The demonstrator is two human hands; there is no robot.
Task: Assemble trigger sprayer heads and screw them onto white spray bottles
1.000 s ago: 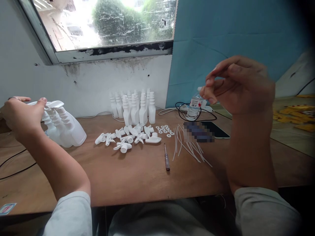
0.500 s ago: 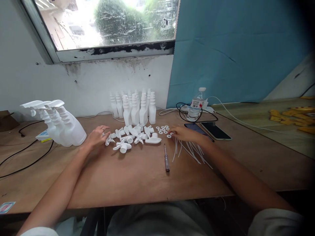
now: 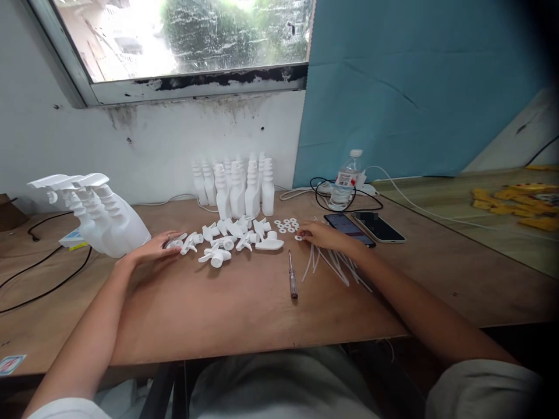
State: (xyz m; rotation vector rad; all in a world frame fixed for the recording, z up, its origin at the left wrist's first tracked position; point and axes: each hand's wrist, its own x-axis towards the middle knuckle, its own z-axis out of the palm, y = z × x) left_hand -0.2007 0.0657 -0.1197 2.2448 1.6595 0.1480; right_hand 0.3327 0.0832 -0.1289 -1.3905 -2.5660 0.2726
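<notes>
My left hand is at the left end of a pile of white spray trigger heads, with its fingers closed around one trigger head. Another loose head lies just right of it. On the right, my right hand has its fingertips pinched at a small white ring washer, beside a cluster of similar washers. Thin white dip tubes lie partly under my right wrist and forearm. A screwdriver with a clear handle rests between the hands, nearer to me.
White bottles stand in rows by the wall. Several bottles with spray heads lean at the left. Two phones, a water bottle and a black cable are at the right. Yellow pieces lie far right.
My left hand has moved left, away from the pile, with a trigger head in it. My right hand stays by the washers, its fingers drawn closer together. The view has shifted slightly.
</notes>
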